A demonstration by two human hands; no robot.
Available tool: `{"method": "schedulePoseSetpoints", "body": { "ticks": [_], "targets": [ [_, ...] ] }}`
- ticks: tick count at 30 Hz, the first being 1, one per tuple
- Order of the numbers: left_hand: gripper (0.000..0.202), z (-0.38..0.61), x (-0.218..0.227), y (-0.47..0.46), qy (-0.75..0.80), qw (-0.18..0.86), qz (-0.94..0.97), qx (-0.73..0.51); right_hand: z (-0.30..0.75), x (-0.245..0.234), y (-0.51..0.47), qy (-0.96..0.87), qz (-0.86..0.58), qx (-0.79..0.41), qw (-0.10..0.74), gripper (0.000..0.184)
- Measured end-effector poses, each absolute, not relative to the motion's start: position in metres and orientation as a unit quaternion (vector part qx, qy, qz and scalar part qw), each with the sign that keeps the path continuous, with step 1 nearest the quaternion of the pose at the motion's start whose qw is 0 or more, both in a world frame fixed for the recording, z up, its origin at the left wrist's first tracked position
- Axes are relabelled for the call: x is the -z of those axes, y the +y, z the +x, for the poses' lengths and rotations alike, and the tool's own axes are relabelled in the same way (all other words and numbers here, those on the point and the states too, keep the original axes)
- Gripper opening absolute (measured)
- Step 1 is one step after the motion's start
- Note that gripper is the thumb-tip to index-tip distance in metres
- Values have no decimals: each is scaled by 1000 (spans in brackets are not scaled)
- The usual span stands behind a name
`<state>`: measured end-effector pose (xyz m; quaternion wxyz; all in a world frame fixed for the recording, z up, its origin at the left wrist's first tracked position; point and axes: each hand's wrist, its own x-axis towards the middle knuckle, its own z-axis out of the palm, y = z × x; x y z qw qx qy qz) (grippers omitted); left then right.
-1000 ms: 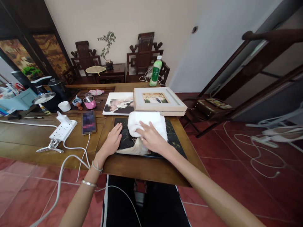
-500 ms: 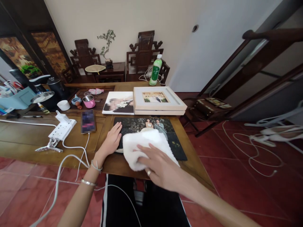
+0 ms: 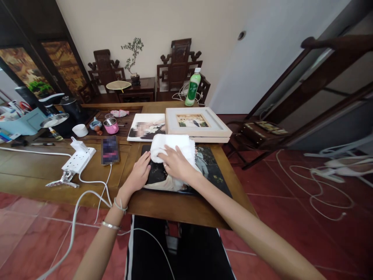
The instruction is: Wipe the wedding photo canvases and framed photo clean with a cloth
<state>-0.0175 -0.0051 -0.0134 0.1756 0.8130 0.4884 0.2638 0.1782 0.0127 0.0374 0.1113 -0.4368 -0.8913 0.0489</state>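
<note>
A dark photo panel point(image 3: 217, 173) with a couple printed on it lies flat on the wooden table near the front edge. My left hand point(image 3: 140, 171) rests on the panel's left edge, its fingers stretched out flat and holding nothing. Pressed onto the upper left part of the panel is a folded white towel point(image 3: 182, 144), gripped by my right hand point(image 3: 175, 161). The thumb side and fingers sink into the cloth. Towel and right arm hide much of the printed picture.
Behind the panel lie a framed photo point(image 3: 215, 128) and a white-edged photo block point(image 3: 131, 134). A green bottle point(image 3: 192, 89) stands at the back. To the left are a phone point(image 3: 110, 149), a power strip point(image 3: 76, 161), a pink cup point(image 3: 111, 126) and white cables.
My right hand has slid the towel away from me and slightly left, from the front of the panel to its far edge. My left hand stays in place.
</note>
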Motion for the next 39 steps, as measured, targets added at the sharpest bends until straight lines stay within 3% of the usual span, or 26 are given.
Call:
{"method": "schedulePoseSetpoints", "body": {
  "ticks": [7,14,19,26,39],
  "targets": [
    [47,-16,9,-8,497,175,812,-251,191,-36,-69,-914,-392,-65,80,43],
    [46,-16,6,-9,492,178,812,-259,224,-42,-120,-932,-302,-154,128,43],
    [46,-17,10,-7,489,184,809,-270,234,-35,-85,-893,-397,-118,177,38],
    [47,-14,1,-10,498,209,781,-313,202,-33,-30,-845,-505,-71,163,44],
    [56,-15,-6,-18,463,227,766,-383,210,-48,-78,-947,-206,-209,127,46]
  ]
}}
